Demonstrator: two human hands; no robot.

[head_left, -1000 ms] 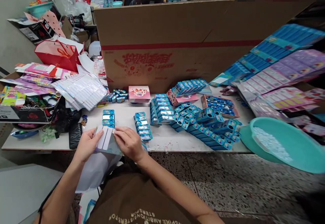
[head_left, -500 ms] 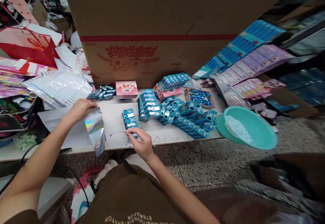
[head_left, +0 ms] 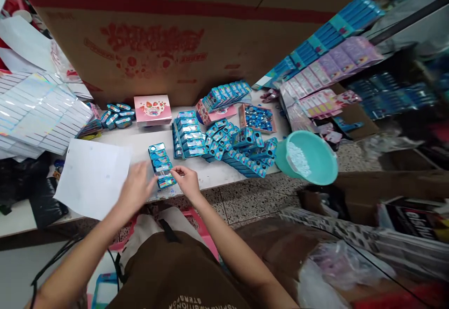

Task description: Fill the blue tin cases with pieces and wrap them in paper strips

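Note:
A short row of small blue boxes lies on the white table between my hands. My right hand pinches one end of a thin, shiny strip over the boxes at the near end of the row. My left hand is at the left side of the same row, its fingers smeared by motion, so whether it grips anything is unclear. Left of it lies a white sheet of paper, partly behind my left wrist.
Banded blue boxes and heaped ones sit to the right, before a teal basin of white pieces. A pink box stands behind. A large cardboard box walls the back; striped sheets lie left.
My left hand has moved right to the row of boxes, and the shiny holographic sheet it held is gone from it. My right hand has brought the strip onto the boxes. The view has tilted down.

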